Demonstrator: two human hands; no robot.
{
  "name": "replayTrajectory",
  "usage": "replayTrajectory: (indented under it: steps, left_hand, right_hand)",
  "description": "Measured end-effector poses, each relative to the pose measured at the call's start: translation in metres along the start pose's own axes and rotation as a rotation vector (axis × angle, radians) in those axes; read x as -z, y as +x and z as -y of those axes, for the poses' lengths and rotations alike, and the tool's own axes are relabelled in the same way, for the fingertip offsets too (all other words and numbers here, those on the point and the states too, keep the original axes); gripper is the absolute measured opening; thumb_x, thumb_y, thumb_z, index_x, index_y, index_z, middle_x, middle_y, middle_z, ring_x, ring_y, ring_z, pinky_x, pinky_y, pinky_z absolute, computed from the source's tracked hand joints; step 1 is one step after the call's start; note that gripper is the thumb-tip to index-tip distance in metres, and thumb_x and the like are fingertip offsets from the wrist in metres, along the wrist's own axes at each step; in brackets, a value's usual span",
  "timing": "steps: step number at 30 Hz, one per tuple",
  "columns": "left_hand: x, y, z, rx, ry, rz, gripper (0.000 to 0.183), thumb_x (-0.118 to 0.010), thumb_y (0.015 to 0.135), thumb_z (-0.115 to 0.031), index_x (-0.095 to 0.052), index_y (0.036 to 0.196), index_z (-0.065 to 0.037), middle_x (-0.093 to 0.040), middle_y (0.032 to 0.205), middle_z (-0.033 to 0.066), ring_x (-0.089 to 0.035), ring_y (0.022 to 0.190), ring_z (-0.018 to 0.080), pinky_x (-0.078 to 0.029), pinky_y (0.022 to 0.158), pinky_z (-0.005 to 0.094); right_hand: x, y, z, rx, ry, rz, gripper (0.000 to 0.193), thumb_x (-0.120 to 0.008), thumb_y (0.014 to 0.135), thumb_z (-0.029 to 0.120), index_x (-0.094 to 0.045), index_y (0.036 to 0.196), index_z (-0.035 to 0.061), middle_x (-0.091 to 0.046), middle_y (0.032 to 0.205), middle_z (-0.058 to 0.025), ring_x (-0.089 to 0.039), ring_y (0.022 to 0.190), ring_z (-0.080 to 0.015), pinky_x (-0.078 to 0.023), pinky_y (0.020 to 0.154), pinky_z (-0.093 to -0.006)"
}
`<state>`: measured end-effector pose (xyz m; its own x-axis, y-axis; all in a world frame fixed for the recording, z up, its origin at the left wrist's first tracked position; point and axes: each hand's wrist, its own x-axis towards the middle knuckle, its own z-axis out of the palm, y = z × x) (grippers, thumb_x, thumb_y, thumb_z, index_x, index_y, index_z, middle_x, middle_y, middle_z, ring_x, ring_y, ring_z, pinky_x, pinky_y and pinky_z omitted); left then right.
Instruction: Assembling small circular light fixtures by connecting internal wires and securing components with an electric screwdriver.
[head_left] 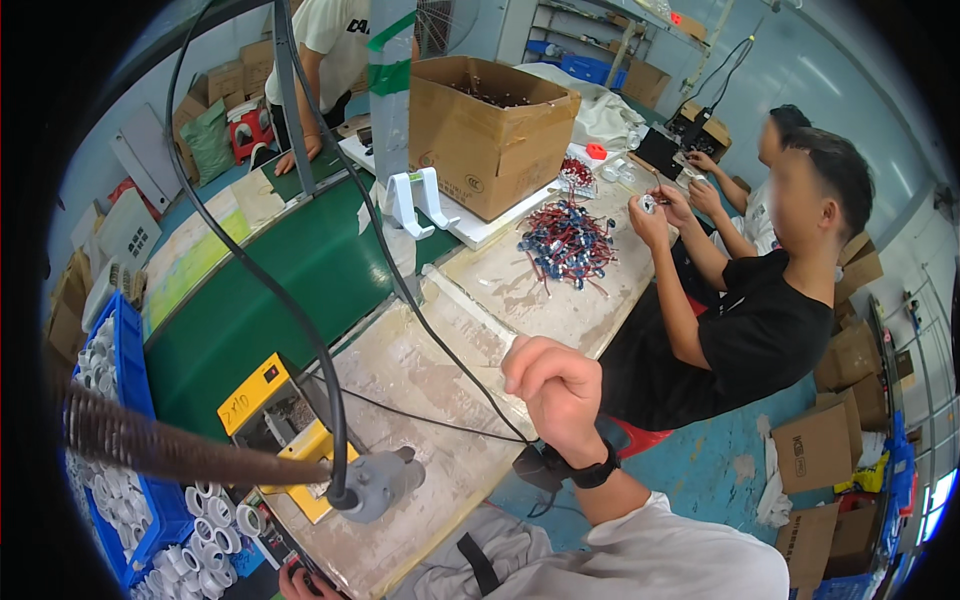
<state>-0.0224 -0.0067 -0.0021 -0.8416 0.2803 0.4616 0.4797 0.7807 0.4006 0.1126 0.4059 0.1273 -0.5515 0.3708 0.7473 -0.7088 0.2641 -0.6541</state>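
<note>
1. The right hand (560,392) is raised above the near edge of the tabletop (420,380), fingers curled into a loose fist; nothing can be seen inside it, and whether it pinches something small cannot be told. A black wristband (590,472) sits on its wrist.
2. The left hand (300,583) shows only at the bottom edge of the picture, below the tabletop, fingers curled; whether it grips anything cannot be told.
3. A thin black cable (430,424) runs across the tabletop toward the right wrist and ends at a small black device (532,468) just beside the wristband.
4. Near the left hand, a grey plug-like fitting (375,485) lies on the tabletop at the end of a thick black cable (250,265) that loops up out of view.
5. Just left of that fitting stands a yellow box-shaped machine (270,420), touching the tabletop's near-left corner.
6. A blue crate (135,390) full of small white rings (215,520) sits at the lower left, beside the machine.
7. A green conveyor belt (290,280) runs along the far side of the tabletop.
8. Farther along, a pile of red and blue wires (568,243) lies on the tabletop, near an open cardboard box (485,130).
9. A seated person in a black shirt (750,330) holds a small part up in both hands beside the wire pile.
</note>
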Motion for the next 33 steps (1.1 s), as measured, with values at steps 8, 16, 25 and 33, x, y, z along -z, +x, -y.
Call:
replayTrajectory:
  steps: [8,16,25,33]
  left_hand:
    - [0.003,-0.001,0.001,-0.017,-0.034,0.008,0.015,-0.061,0.078,-0.003,-0.065,0.092,0.002,-0.059,0.109,0.0183,-0.052,0.100,0.0357,-0.040,0.088,0.0445]
    - [-0.001,-0.008,0.012,-0.014,-0.047,0.025,0.015,-0.062,0.078,-0.003,-0.064,0.092,0.002,-0.058,0.109,0.0184,-0.051,0.101,0.0360,-0.040,0.089,0.0443]
    - [-0.015,-0.016,0.035,0.007,-0.079,0.054,0.013,-0.053,0.079,0.002,-0.051,0.092,0.001,-0.049,0.122,0.0174,-0.045,0.113,0.0358,-0.035,0.096,0.0433]
    - [0.007,-0.011,0.017,-0.007,-0.035,0.020,0.015,-0.062,0.079,-0.004,-0.064,0.093,0.001,-0.057,0.110,0.0182,-0.050,0.104,0.0366,-0.039,0.091,0.0437]
  right_hand:
    - [-0.032,0.042,0.054,-0.070,0.080,-0.112,0.025,-0.035,0.079,-0.017,-0.055,0.074,-0.0038,-0.061,0.110,-0.0249,-0.067,0.088,-0.0307,-0.054,0.073,-0.0395]
    - [-0.038,0.075,0.103,0.613,-0.612,-0.073,0.004,-0.058,0.072,0.001,-0.058,0.072,0.0056,-0.060,0.072,-0.0106,-0.046,0.067,-0.0210,-0.036,0.068,-0.0335]
    - [-0.042,0.100,0.180,0.516,-0.615,0.038,0.052,-0.067,0.081,0.036,-0.046,0.121,0.0087,-0.047,0.112,-0.0127,-0.047,0.098,-0.0259,-0.039,0.085,-0.0378]
    - [-0.034,0.155,0.170,0.455,-0.514,0.221,0.045,-0.062,0.084,0.035,-0.047,0.117,0.0084,-0.048,0.107,-0.0108,-0.048,0.095,-0.0241,-0.040,0.085,-0.0378]
